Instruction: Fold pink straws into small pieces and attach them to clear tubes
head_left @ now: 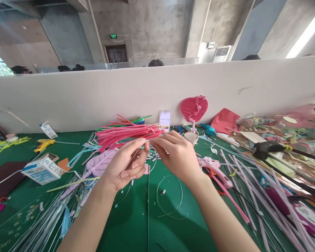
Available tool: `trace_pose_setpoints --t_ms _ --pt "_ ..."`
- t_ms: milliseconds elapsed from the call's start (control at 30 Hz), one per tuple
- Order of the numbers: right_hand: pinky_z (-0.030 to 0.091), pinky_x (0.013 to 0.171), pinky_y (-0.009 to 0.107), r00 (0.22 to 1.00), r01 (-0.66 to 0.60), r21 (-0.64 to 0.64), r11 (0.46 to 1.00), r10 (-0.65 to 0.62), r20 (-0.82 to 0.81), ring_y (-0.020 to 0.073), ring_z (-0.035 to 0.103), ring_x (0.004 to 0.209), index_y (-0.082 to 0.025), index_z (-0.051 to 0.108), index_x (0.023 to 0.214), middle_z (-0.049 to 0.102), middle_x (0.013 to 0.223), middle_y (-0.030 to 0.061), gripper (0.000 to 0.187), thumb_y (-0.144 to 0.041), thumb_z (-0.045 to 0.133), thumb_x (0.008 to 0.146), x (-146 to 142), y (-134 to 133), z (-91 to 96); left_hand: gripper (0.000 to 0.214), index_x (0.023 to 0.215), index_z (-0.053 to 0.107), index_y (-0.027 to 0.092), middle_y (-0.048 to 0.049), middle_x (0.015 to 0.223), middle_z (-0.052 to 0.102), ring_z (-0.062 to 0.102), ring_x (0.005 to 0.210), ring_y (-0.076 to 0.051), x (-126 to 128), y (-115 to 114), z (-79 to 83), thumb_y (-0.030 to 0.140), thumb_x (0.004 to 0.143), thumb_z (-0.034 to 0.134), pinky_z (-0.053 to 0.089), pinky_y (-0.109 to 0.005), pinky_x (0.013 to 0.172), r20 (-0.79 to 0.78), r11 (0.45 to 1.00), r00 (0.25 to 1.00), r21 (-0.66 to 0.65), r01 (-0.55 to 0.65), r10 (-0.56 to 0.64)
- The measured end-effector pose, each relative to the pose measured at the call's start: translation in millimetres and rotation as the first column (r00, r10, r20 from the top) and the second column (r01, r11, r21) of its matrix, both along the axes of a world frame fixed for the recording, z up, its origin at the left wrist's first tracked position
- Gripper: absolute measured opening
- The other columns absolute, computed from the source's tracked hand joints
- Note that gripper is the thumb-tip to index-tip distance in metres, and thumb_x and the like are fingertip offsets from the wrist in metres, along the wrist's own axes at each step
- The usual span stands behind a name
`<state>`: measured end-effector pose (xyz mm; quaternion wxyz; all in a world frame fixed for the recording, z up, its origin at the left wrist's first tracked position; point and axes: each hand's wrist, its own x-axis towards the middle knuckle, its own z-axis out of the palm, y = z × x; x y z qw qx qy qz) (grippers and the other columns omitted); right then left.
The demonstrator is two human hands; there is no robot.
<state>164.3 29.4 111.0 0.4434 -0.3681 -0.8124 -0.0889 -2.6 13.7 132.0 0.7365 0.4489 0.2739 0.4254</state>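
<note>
My left hand (131, 159) is closed, its thumb and index finger pinched together and the other fingers curled. Fingertip to fingertip with it, my right hand (180, 154) also pinches, knuckles up. Between them runs a thin pale wire (155, 162), which bends down below the fingers; its ends are hard to make out. On the green table (131, 224) under my hands lies a loose loop of thin wire (182, 192), with a small pale pink bit (163, 191) inside it. Behind my hands is a thick bundle of pink-red pipe cleaners (128, 133).
Lilac leaf shape (101, 162), white box (43, 170) and yellow glue gun (44, 144) are at left, with a wire bundle (49, 213). At right lie a pink glue gun (216, 169) and lilac strips (249, 189). A phone (165, 119) and pink-red fan (193, 109) lean on the white partition (94, 94).
</note>
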Motion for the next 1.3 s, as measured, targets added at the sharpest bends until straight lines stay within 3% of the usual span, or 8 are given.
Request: trace_pose_setpoints --t_ms 200,433,600,800,967,1133,1300 --pt "0.049 0.073 0.032 1.0 -0.013 -0.004 1.0 0.013 0.004 0.0184 0.06 0.082 -0.02 0.071 0.097 0.075 0.09 0.005 0.022 -0.018 0.05 0.094 -1 1 -1.3 0.026 0.082 0.057 0.016 0.0079 0.038 0.046 0.034 0.02 -0.006 -3 3 -4.0 0.031 0.096 0.041 0.038 -0.015 0.029 -0.018 0.999 0.999 -0.029 0.039 -0.04" --pt "0.045 0.066 0.029 0.996 0.044 0.022 0.999 -0.045 0.072 0.0176 0.058 0.074 -0.02 0.07 0.084 0.071 0.076 0.0039 0.024 -0.016 0.048 0.093 -1 -2 1.7 0.034 0.086 0.058 0.018 0.0084 0.033 0.045 0.027 0.019 -0.004 1 0 -4.1 0.046 0.095 0.043 0.033 -0.013 0.027 -0.13 1.0 0.992 0.016 0.01 -0.008" --pt "0.044 0.067 0.028 0.991 0.043 0.042 0.998 -0.048 0.121 0.0167 0.057 0.076 -0.019 0.069 0.082 0.07 0.077 0.0038 0.028 -0.014 0.044 0.094 -2 -3 3.3 0.025 0.08 0.057 0.018 0.0074 0.034 0.047 0.032 0.02 -0.005 -1 2 -4.6 0.037 0.093 0.049 0.034 -0.015 0.027 -0.19 0.999 0.982 0.046 -0.001 0.01" --pt "0.039 0.062 0.03 0.973 0.103 0.126 0.987 -0.126 0.192 0.0175 0.055 0.071 -0.018 0.066 0.073 0.066 0.069 0.0031 0.024 -0.014 0.05 0.09 -5 -3 -0.4 0.029 0.07 0.051 0.019 0.0078 0.031 0.044 0.027 0.02 -0.004 -3 3 -5.2 0.036 0.093 0.046 0.03 -0.014 0.027 -0.291 0.998 0.956 0.061 -0.015 0.032" --pt "0.033 0.056 0.028 0.968 0.119 -0.016 0.993 -0.112 0.224 0.0163 0.05 0.066 -0.017 0.058 0.062 0.059 0.061 0.0017 0.023 -0.012 0.052 0.083 -3 -8 2.6 0.035 0.067 0.051 0.018 0.0034 0.039 0.055 0.044 0.026 -0.008 0 -1 -5.6 0.039 0.094 0.045 0.035 -0.016 0.03 -0.439 0.992 0.899 0.12 0.05 0.007" --pt "0.03 0.055 0.026 0.989 0.023 -0.185 0.982 0.005 0.151 0.0161 0.046 0.07 -0.018 0.053 0.062 0.058 0.065 0.0016 0.019 -0.006 0.051 0.075 0 -10 7.9 0.034 0.07 0.056 0.015 0.001 0.046 0.061 0.054 0.037 -0.008 1 -2 -2.3 0.035 0.095 0.046 0.045 -0.018 0.046 -0.438 0.975 0.899 0.205 0.086 0.013" --pt "0.032 0.058 0.026 0.995 -0.056 -0.208 0.976 0.071 0.068 0.0167 0.044 0.072 -0.018 0.051 0.063 0.055 0.063 0.0017 0.021 -0.009 0.049 0.081 1 -7 8.0 0.032 0.073 0.059 0.014 0.0012 0.049 0.063 0.057 0.044 -0.008 -4 -7 4.0 0.032 0.096 0.045 0.047 -0.019 0.055 -0.435 0.947 0.901 0.29 0.142 -0.002"
